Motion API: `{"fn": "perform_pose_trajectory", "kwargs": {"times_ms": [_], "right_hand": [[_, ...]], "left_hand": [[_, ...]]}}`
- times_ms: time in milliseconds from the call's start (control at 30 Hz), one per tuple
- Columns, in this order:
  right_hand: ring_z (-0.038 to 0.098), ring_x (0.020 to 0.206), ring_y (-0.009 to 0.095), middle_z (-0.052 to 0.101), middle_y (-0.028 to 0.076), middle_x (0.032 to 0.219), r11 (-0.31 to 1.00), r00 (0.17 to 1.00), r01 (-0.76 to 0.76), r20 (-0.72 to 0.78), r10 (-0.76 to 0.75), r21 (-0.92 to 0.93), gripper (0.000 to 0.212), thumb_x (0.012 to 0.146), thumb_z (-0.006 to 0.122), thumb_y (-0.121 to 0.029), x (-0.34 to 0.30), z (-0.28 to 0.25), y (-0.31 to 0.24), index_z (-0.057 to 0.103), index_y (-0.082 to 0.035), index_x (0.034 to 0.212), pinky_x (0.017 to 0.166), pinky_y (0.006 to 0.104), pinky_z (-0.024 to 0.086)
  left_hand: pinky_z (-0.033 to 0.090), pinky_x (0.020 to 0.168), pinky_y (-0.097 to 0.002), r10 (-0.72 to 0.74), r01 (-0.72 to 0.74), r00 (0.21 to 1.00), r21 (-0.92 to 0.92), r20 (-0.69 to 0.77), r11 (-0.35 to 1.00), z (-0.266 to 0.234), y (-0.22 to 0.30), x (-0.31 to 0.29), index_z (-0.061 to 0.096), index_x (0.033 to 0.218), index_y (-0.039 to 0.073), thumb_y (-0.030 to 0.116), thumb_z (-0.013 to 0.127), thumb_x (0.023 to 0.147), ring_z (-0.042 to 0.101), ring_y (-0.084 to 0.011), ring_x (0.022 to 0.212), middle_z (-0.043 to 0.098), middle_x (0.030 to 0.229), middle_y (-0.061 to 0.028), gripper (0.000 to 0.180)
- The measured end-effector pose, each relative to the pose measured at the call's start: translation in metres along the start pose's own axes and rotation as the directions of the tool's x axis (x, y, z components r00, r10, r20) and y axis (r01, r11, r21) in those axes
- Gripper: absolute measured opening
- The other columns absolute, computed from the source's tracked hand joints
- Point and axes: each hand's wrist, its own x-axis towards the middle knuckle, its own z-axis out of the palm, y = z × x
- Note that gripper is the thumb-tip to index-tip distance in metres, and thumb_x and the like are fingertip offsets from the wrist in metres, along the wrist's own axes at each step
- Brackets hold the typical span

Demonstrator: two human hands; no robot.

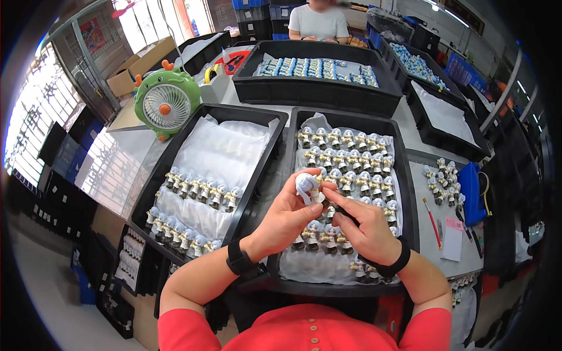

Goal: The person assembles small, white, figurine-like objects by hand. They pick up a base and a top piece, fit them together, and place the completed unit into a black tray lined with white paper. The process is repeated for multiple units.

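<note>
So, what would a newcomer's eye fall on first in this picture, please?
Probably the bright green fan at upper left. Then, at centre, the left hand holds a pale-haired figurine, the right hand close beside it, above a black tray with rows of similar figurines.

White figurine (309, 187) (faintly lilac), black tray (411, 205), green fan (167, 102), red shirt (275, 330)
</note>
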Motion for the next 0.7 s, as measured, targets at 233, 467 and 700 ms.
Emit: {"fn": "perform_pose_trajectory", "kwargs": {"times_ms": [233, 467, 700], "right_hand": [[0.062, 0.076, 0.031, 0.063, 0.017, 0.091, 0.995, 0.999, 0.045, 0.031, -0.042, -0.091, 0.048, 0.083, 0.055, 0.001, -0.0011, 0.0007, 0.0021, 0.048, -0.004, 0.130, 0.066, 0.0359, 0.049], [0.060, 0.070, 0.031, 0.060, 0.016, 0.081, 0.990, 0.997, 0.075, 0.020, -0.074, -0.121, 0.049, 0.082, 0.056, 0.002, -0.0008, 0.0021, 0.0042, 0.048, -0.004, 0.130, 0.062, 0.0372, 0.047], [0.060, 0.069, 0.031, 0.060, 0.016, 0.080, 0.990, 0.997, 0.075, 0.021, -0.073, -0.123, 0.048, 0.082, 0.056, 0.001, -0.0004, 0.0021, 0.0058, 0.049, -0.004, 0.129, 0.062, 0.0373, 0.047]], "left_hand": [[0.041, 0.098, -0.0339, 0.101, -0.094, 0.995, 0.256, -0.014, 0.962, -0.0020, -0.0053, 0.0004, 0.034, 0.130, 0.010, -0.002, 0.056, 0.088, 0.048, -0.0193, 0.118, 0.051, 0.126, -0.0127, 0.049], [0.042, 0.097, -0.0324, 0.122, -0.107, 0.992, 0.313, -0.028, 0.944, 0.0016, -0.0046, 0.0004, 0.035, 0.128, 0.008, -0.002, 0.055, 0.088, 0.050, -0.0189, 0.116, 0.052, 0.124, -0.0125, 0.046], [0.041, 0.097, -0.0329, 0.120, -0.104, 0.992, 0.297, -0.033, 0.949, 0.0020, -0.0051, -0.0003, 0.035, 0.129, 0.008, -0.002, 0.055, 0.088, 0.050, -0.0191, 0.116, 0.052, 0.124, -0.0127, 0.047]]}}
